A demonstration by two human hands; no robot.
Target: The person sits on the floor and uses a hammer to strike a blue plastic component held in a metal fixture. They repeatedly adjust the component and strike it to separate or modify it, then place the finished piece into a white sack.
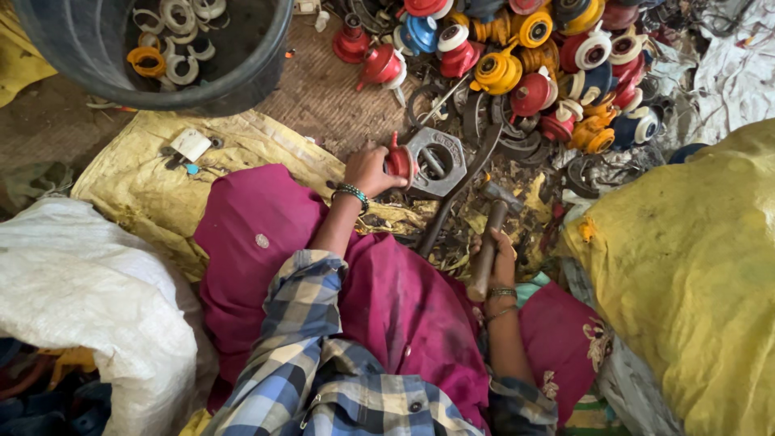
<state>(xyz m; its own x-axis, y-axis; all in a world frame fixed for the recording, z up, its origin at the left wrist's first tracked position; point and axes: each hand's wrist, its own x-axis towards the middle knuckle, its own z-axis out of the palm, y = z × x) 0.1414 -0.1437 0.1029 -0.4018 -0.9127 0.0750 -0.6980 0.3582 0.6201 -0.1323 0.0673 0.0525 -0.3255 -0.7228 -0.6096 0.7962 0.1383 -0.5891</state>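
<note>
Looking down from the head camera, the left hand (370, 169) is closed around a small red spool-shaped part (399, 161), pressing it against a grey metal block with a round hole (437, 161) that rests on the littered ground. The right hand (499, 260) is wrapped tight around the wooden handle of a hammer (489, 242), whose metal head points up toward the block and lies just beside a long dark metal bar (456, 198) slanting across the debris. Both wrists carry bangles, and checked sleeves and magenta cloth fill the lower middle of the view. Beyond the block, a heap of red, yellow, blue and white spool parts (533, 64) is piled with black rings and wire. At upper left, a dark round tub (266, 64) holds white and orange rings. A yellow sack (686, 266) bulges at the right, a white sack (89, 299) sits at the left, and yellow sheeting (161, 186) is spread under the person's knee.
</note>
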